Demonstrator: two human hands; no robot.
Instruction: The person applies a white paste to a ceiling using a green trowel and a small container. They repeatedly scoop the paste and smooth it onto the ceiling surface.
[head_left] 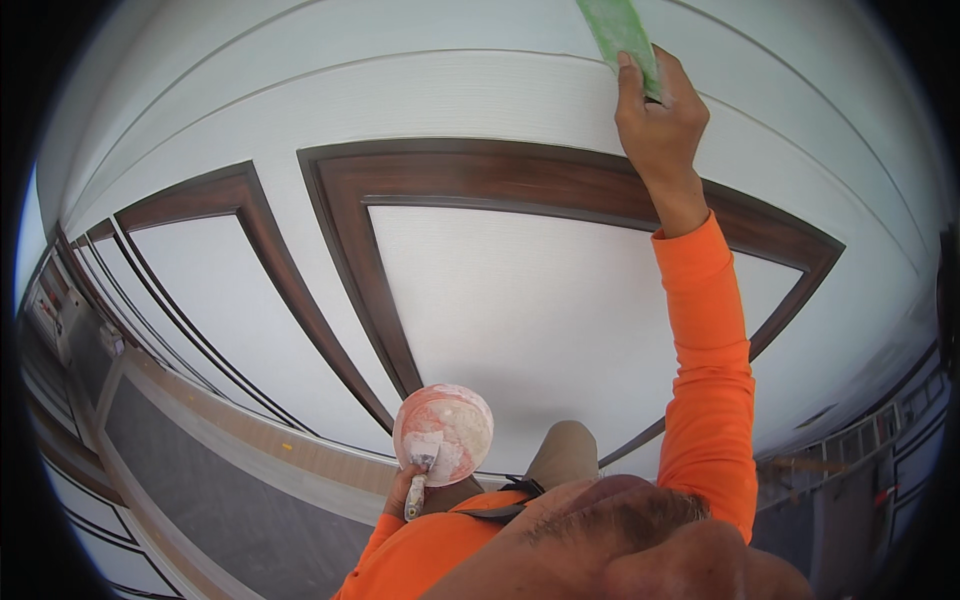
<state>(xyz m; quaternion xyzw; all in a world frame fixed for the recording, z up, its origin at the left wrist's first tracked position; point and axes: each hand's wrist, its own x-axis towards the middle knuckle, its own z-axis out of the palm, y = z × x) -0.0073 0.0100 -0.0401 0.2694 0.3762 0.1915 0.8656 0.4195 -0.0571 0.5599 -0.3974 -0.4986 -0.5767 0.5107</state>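
Note:
My right hand [665, 115] is raised high against the white wall, with its fingers closed on the lower end of a green strip [622, 30] that looks like sandpaper. The strip lies along the wall above the brown moulding, and its upper end runs out of the picture. White dust marks the fingers. Low down, my left hand [403, 487] is closed at the near edge of a round tub [462, 430] smeared with pink and white putty. A putty knife [414, 495] rests there too, its blade over the putty and its handle beside the fingers.
Dark brown moulding [480, 165] frames the white wall panel [530, 280] in front of me. Another framed panel [200, 270] is to the left. Grey floor covering [230, 510] runs along the wall's foot. At the right leans a ladder [915, 405].

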